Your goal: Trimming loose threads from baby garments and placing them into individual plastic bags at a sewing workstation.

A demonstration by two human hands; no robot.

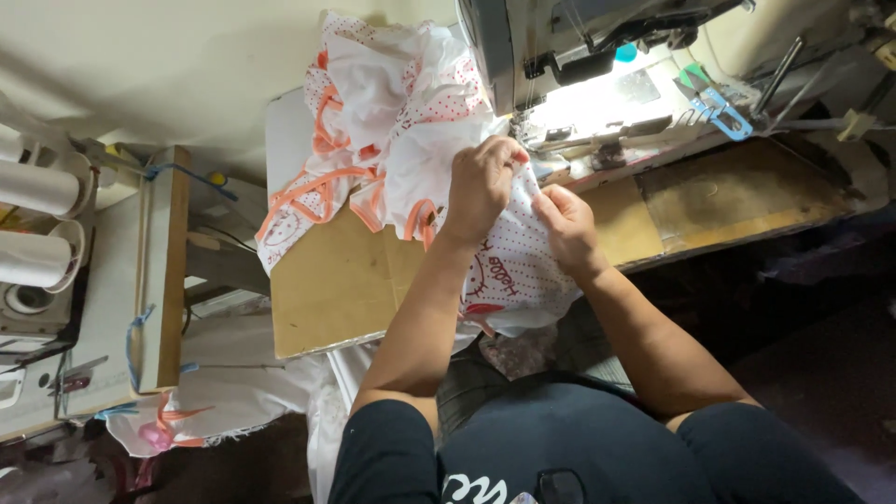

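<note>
White dotted fabric (pixel 523 271) is lying across the table (pixel 327 289), and we are pinching it with both hands closed: left hand (pixel 481 187) nearer the sewing machine (pixel 579 56), right hand (pixel 565 224) just beside it, the needle directly ahead.

Machine lamp glare by needle, dim edges w/ fisheye bend.

White red-dotted fabric (pixel 523 271) w/ orange trim, bunched on wooden table by needle.
</note>
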